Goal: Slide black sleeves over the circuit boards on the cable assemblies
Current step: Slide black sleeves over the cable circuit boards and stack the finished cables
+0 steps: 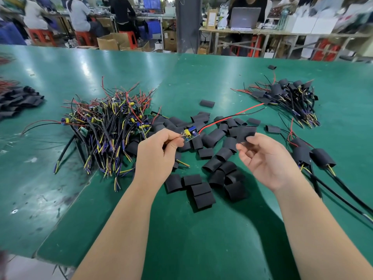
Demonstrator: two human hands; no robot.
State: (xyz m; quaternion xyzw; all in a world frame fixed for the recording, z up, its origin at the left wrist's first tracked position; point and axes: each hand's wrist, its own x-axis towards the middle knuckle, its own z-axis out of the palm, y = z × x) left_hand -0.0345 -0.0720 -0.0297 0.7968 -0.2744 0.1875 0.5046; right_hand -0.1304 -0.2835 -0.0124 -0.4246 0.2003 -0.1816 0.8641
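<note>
Board (191,134) pinched by left hand (159,152) | black sleeve (246,132) gripped by right hand (266,160) | loose sleeves (201,191) beneath

One view only: wide-angle head camera at the person's own standpoint, looking forward and down across green table (60,138). Close in, mid-frame: left hand (159,152), right hand (266,162). Far workbenches (262,32) blur along top edge.

Open green mat (201,239) lies nearest the body; scattered black sleeves (198,189) and a cable pile (107,126) crowd the middle.
</note>
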